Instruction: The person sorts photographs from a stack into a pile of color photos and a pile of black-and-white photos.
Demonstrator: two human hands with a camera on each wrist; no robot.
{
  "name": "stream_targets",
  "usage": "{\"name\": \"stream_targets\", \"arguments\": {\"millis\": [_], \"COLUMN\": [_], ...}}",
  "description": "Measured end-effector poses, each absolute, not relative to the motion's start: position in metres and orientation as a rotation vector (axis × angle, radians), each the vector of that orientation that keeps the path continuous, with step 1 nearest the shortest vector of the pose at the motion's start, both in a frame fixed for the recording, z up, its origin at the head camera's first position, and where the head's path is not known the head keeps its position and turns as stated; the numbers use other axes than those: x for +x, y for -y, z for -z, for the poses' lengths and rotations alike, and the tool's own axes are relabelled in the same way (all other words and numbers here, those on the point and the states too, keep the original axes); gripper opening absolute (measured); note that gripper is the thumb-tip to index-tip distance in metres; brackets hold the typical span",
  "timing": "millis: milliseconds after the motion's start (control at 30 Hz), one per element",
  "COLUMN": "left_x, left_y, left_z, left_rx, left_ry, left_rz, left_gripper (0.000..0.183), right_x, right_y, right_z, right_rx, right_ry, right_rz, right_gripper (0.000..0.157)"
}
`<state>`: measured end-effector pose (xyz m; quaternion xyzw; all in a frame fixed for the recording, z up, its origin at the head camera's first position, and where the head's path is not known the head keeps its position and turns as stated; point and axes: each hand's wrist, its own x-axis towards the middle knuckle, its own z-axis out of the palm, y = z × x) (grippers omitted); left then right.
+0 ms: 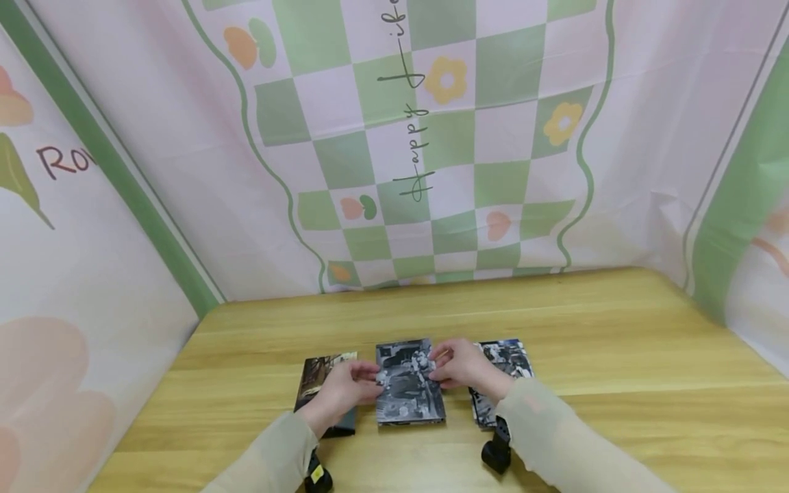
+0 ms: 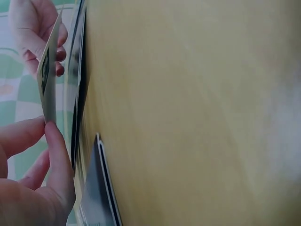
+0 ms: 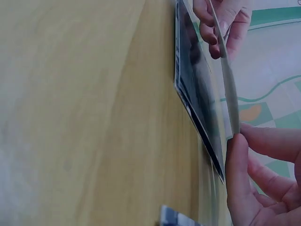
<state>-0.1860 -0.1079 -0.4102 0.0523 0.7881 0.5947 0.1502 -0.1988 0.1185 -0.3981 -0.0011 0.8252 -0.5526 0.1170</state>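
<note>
Both my hands hold a thin photo card (image 2: 51,89) level by its opposite sides, a little above the middle pile. My left hand (image 1: 347,392) pinches its left edge between thumb and fingers. The right hand (image 1: 464,365) pinches the opposite edge the same way. Below the card, the middle pile of black-and-white photo cards (image 3: 197,80) lies on the table; from the head, card and pile overlap. Beneath my left wrist is a pile of darker, brownish cards (image 1: 314,376), partly covered by that hand. Another black-and-white pile (image 1: 508,356) lies partly behind my right forearm.
The piles lie in a row on a wood-grain table (image 1: 585,329). A checked green and white cloth (image 1: 444,137) hangs along the table's back edge, with more printed cloth (image 1: 80,274) at the left side. A black wrist camera (image 1: 496,452) sits under the right sleeve.
</note>
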Motion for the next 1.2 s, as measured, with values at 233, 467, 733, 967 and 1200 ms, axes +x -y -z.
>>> {"name": "stream_targets", "arguments": {"millis": [233,467,733,967,1200], "left_x": [-0.1877,-0.19,-0.1902,-0.1871,-0.1876], "left_y": [0.1089,0.1073,0.1061,0.1054,0.1053], "left_z": [0.4093,0.4105,0.409,0.4055,0.4064], "left_rx": [0.168,0.208,0.218,0.218,0.209], "left_ry": [-2.342,-2.392,-2.423,-2.452,-2.453], "left_rz": [-1.607,-1.54,-1.494,-1.46,-1.471], "left_gripper": [0.037,0.037,0.037,0.035,0.033], "right_x": [-0.1998,-0.1991,-0.1997,-0.1981,-0.1984], "right_y": [-0.1132,-0.1117,-0.1114,-0.112,-0.1104], "right_z": [0.3987,0.3962,0.396,0.3953,0.3953], "right_rx": [-0.009,-0.021,-0.019,-0.026,-0.016], "right_ry": [-2.494,-2.562,-2.569,-2.59,-2.614], "right_rz": [1.549,1.461,1.419,1.372,1.352], "right_gripper": [0.028,0.028,0.028,0.029,0.03]}}
